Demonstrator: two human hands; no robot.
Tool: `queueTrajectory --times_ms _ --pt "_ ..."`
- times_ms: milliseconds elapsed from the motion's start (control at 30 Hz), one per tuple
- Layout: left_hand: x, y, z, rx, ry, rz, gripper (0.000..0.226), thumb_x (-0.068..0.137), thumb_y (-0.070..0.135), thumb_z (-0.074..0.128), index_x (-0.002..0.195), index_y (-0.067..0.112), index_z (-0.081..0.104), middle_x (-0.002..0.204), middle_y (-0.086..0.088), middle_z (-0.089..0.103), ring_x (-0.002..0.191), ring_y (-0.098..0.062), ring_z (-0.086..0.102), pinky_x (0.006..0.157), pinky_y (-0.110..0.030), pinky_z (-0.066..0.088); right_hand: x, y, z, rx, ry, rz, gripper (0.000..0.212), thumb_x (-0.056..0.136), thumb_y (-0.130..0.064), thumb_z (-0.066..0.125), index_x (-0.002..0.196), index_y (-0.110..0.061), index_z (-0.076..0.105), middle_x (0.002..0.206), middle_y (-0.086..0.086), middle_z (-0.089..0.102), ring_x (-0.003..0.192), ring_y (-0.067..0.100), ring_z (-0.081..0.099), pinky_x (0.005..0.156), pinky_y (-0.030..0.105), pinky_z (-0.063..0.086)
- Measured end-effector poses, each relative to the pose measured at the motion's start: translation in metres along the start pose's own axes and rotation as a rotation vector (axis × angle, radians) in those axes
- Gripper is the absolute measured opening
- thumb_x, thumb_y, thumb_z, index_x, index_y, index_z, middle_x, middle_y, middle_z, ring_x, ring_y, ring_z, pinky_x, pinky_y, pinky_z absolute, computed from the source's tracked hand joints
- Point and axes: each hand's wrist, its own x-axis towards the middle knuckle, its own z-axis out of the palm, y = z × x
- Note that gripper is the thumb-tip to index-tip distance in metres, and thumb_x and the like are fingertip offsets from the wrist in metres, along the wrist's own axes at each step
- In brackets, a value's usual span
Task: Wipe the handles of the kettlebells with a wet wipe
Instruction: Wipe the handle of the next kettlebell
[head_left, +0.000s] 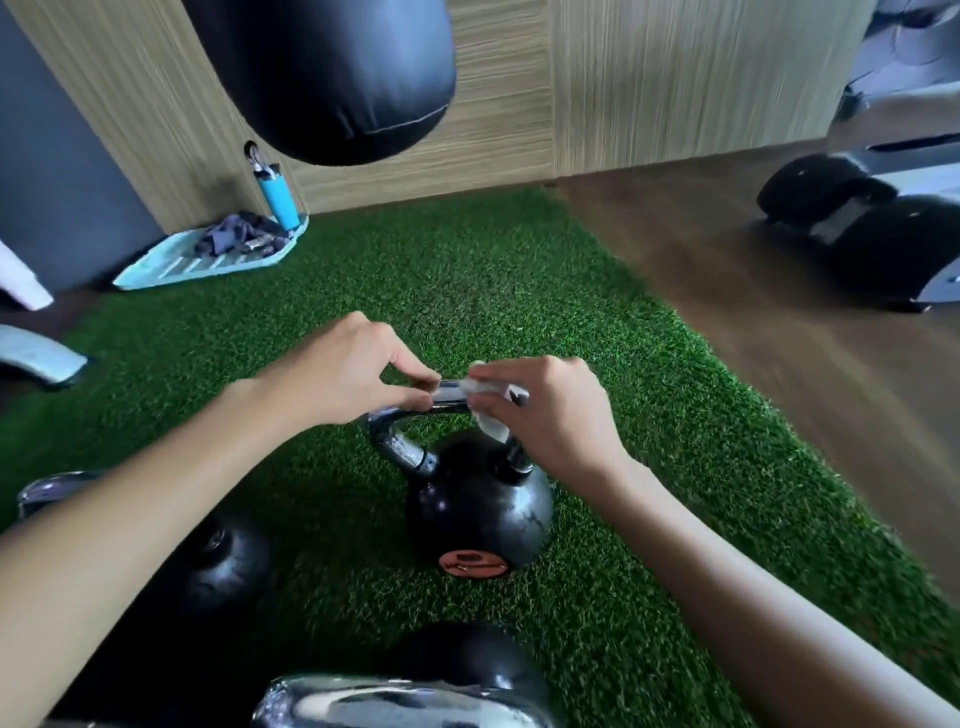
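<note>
Black padded punching bag (332, 78) hanging at top, green artificial turf mat (519, 291), pale blue slatted plastic tray (171, 267) at wall, crumpled dark grey cloth (239, 239) on it, upright blue cylindrical water bottle (278, 200) at tray's far corner, brown wood-plank floor (753, 322), blurred black dumbbells (857, 228) at right.

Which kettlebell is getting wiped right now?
The middle kettlebell with the orange label. The left hand pinches its handle and the right hand holds the wipe on it. No hand is on the other two.

The left grip (343, 369) is pinching the chrome handle (400, 449) of the kettlebell (478, 512); at its 3 o'clock, the right grip (550, 415) is holding a wet wipe (491, 423) around the handle.
</note>
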Motion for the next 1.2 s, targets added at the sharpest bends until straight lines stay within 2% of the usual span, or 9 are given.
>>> queueTrajectory --times_ms 233,333,467,567,667,733,867,967,1200 --pt "-0.011 0.001 0.013 -0.088 0.089 -0.036 0.032 0.074 0.06 0.076 0.105 0.048 0.075 0.043 0.011 0.057 0.041 -0.01 0.024 0.045 -0.025 0.025 -0.049 0.031 0.006 0.29 0.22 0.192 0.036 0.085 -0.038 0.077 0.12 -0.034 0.07 0.092 -0.017 0.077 0.036 0.005 0.033 0.037 0.013 0.024" --pt "-0.012 0.004 0.015 -0.082 0.107 -0.033 0.028 0.077 0.056 0.076 0.103 0.047 0.076 0.046 0.029 0.057 0.04 -0.009 0.022 0.042 -0.024 0.022 -0.044 0.028 0.012 0.366 0.229 0.206 0.037 0.083 -0.037 0.077 0.119 -0.031 0.071 0.094 -0.019 0.075 0.037 0.005 0.037 0.036 0.018 0.028" --pt "-0.015 0.002 0.019 -0.053 0.175 -0.024 0.034 0.076 0.058 0.075 0.108 0.049 0.073 0.036 0.014 0.05 0.036 -0.009 0.022 0.039 -0.024 0.02 -0.031 0.026 0.015 0.354 0.183 0.164 0.035 0.085 -0.041 0.076 0.119 -0.036 0.072 0.085 -0.019 0.075 0.039 0.008 0.037 0.036 0.029 0.032" --pt "-0.024 0.002 0.029 -0.078 0.265 0.012 0.038 0.078 0.054 0.075 0.115 0.047 0.068 0.055 0.024 0.061 0.032 -0.009 0.034 0.033 -0.014 0.018 -0.055 0.039 0.023 0.419 0.248 0.248 0.041 0.086 -0.035 0.076 0.126 -0.028 0.069 0.07 -0.022 0.069 0.042 0.008 0.034 0.037 0.025 0.028" --pt "-0.03 -0.004 0.036 -0.134 0.322 0.013 0.039 0.077 0.06 0.07 0.113 0.045 0.072 0.061 0.026 0.065 0.033 -0.012 0.032 0.031 -0.018 0.018 -0.074 0.048 0.031 0.691 0.198 0.407 0.053 0.081 -0.043 0.077 0.13 -0.023 0.067 0.101 -0.013 0.077 0.074 0.019 0.073 0.066 0.041 0.062" --pt "-0.03 -0.005 0.039 -0.176 0.331 -0.006 0.033 0.076 0.059 0.073 0.106 0.047 0.073 0.052 0.023 0.064 0.032 -0.012 0.031 0.032 -0.017 0.018 -0.074 0.05 0.03 0.726 0.176 0.436 0.054 0.08 -0.041 0.078 0.129 -0.019 0.068 0.111 -0.006 0.076 0.097 0.013 0.075 0.083 0.045 0.062" --pt "-0.027 -0.002 0.039 -0.251 0.338 -0.034 0.022 0.075 0.048 0.082 0.095 0.046 0.075 0.073 0.035 0.067 0.032 -0.01 0.033 0.032 -0.011 0.019 -0.068 0.052 0.024 0.722 0.165 0.41 0.046 0.085 -0.028 0.077 0.128 -0.016 0.068 0.11 -0.006 0.076 0.097 0.009 0.074 0.084 0.038 0.062" --pt "-0.026 -0.002 0.039 -0.196 0.313 -0.044 0.02 0.077 0.049 0.082 0.094 0.043 0.074 0.067 0.041 0.062 0.034 -0.009 0.035 0.034 -0.012 0.018 -0.075 0.057 0.032 0.733 0.112 0.474 0.052 0.082 -0.035 0.078 0.13 -0.017 0.066 0.11 -0.004 0.077 0.1 0.011 0.073 0.089 0.041 0.06" --pt "-0.02 0.0 0.033 -0.073 0.237 -0.02 0.022 0.082 0.049 0.077 0.098 0.043 0.065 0.095 0.028 0.068 0.051 0.017 0.048 0.047 -0.016 0.022 -0.076 0.066 0.036 0.654 0.099 0.481 0.044 0.082 -0.041 0.079 0.123 -0.028 0.069 0.111 -0.01 0.076 0.105 0.003 0.07 0.09 0.036 0.06"
